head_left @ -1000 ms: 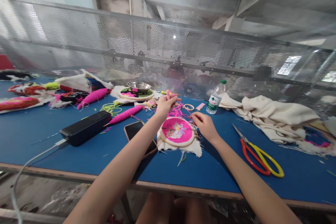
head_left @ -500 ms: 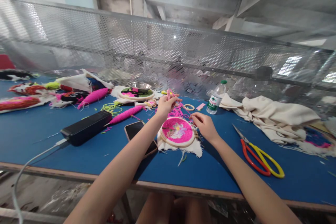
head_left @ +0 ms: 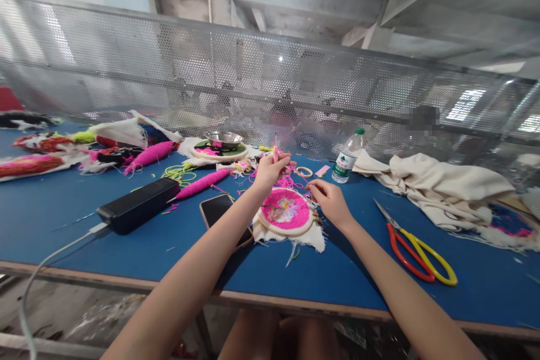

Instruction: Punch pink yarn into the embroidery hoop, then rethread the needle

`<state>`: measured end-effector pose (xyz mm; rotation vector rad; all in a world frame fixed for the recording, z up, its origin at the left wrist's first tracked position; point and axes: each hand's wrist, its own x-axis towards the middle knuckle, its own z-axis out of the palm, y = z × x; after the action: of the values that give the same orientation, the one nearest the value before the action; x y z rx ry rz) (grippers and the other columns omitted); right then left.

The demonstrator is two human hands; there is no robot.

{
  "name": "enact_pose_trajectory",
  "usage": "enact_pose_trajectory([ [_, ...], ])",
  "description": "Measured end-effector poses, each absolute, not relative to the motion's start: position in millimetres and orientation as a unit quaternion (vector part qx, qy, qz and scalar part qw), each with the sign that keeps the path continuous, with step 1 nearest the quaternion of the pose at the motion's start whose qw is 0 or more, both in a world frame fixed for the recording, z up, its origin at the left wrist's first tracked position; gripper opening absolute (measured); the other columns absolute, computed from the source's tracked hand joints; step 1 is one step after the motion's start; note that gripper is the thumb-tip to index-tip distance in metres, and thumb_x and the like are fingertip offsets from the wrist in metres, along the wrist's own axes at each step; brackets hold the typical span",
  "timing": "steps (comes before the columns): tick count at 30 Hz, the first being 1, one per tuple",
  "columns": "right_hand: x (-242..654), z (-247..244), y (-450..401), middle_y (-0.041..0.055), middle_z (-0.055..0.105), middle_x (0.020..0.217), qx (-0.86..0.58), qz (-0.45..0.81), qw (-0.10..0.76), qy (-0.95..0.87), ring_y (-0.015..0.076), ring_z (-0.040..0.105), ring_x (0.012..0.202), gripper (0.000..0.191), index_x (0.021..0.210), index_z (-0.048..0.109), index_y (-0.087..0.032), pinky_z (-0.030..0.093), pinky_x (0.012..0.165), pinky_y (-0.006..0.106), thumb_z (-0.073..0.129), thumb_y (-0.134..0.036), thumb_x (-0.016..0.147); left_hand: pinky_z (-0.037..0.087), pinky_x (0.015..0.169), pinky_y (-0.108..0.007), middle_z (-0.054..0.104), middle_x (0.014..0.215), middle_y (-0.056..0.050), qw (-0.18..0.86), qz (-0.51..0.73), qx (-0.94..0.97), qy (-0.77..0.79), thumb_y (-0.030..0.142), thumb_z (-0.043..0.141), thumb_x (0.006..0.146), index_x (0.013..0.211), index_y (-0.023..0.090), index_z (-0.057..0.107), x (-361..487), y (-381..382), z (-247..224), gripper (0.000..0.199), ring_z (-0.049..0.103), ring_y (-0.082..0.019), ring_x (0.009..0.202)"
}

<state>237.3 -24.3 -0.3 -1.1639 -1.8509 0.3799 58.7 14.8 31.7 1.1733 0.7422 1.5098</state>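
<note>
My left hand (head_left: 268, 173) is closed around a pink punch needle (head_left: 276, 153), its thin metal tip pointing up. Across from it, my right hand (head_left: 331, 201) has thumb and finger pinched on a strand of pink yarn (head_left: 305, 180), just above the right edge of an embroidery hoop. The hoop (head_left: 291, 232) lies flat on the table, holding white cloth worked in pink loops around a pale flower (head_left: 287, 209). Loose pink yarn (head_left: 287, 181) is heaped behind the hoop, partly hidden by my left hand.
Scissors (head_left: 407, 242) with red and yellow handles lie at right, near a water bottle (head_left: 346, 157) and crumpled cream cloth (head_left: 442, 185). To the left are a phone (head_left: 217, 211), a black power bank (head_left: 139, 205) with a cable, and a pink yarn spindle (head_left: 203, 184). A metal bowl (head_left: 225, 138) sits behind.
My left hand has shifted slightly to the right with the punch needle, which stands more upright. My right hand keeps nearly the same place, still pinching the yarn.
</note>
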Motion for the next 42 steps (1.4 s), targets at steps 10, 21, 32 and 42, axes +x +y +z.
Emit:
enact_pose_trajectory([
  [10, 238.0, -2.9, -22.6, 0.0010, 0.059, 0.062, -0.467, 0.152, 0.438, -0.753, 0.0158, 0.051, 0.057, 0.027, 0.080, 0.066, -0.018, 0.035, 0.055, 0.026, 0.048, -0.036, 0.087, 0.027, 0.037, -0.016, 0.064, 0.057, -0.002, 0.523, 0.629, 0.486, 0.306, 0.007, 0.057, 0.081, 0.082, 0.008, 0.066, 58.6, 10.1, 35.9, 0.009, 0.042, -0.002, 0.037],
  [21, 238.0, -0.6, -23.5, 0.0010, 0.058, 0.060, -0.467, 0.152, 0.451, -0.745, 0.0156, 0.050, 0.055, 0.027, 0.080, 0.066, -0.018, 0.035, 0.054, 0.026, 0.049, -0.037, 0.086, 0.026, 0.035, -0.016, 0.064, 0.056, -0.001, 0.513, 0.614, 0.507, 0.320, 0.015, 0.072, 0.075, 0.079, 0.010, 0.068, 61.9, 9.1, 31.5, 0.007, 0.045, -0.004, 0.038],
  [32, 234.2, 0.1, -27.4, 0.0005, 0.057, 0.061, -0.452, 0.171, 0.445, -0.754, 0.0153, 0.050, 0.056, 0.028, 0.080, 0.067, -0.017, 0.036, 0.055, 0.026, 0.049, -0.038, 0.087, 0.031, 0.041, -0.017, 0.057, 0.048, 0.002, 0.514, 0.627, 0.500, 0.306, 0.011, 0.068, 0.077, 0.074, 0.010, 0.067, 63.5, 6.3, 32.5, 0.004, 0.044, -0.003, 0.038],
  [42, 236.9, 0.5, -25.0, 0.0004, 0.056, 0.059, -0.461, 0.156, 0.456, -0.745, 0.0156, 0.049, 0.054, 0.028, 0.081, 0.067, -0.017, 0.034, 0.053, 0.026, 0.048, -0.038, 0.087, 0.024, 0.036, -0.016, 0.066, 0.062, -0.004, 0.530, 0.615, 0.506, 0.292, 0.023, 0.071, 0.078, 0.081, 0.010, 0.068, 63.4, 15.1, 28.3, 0.014, 0.043, -0.003, 0.038],
])
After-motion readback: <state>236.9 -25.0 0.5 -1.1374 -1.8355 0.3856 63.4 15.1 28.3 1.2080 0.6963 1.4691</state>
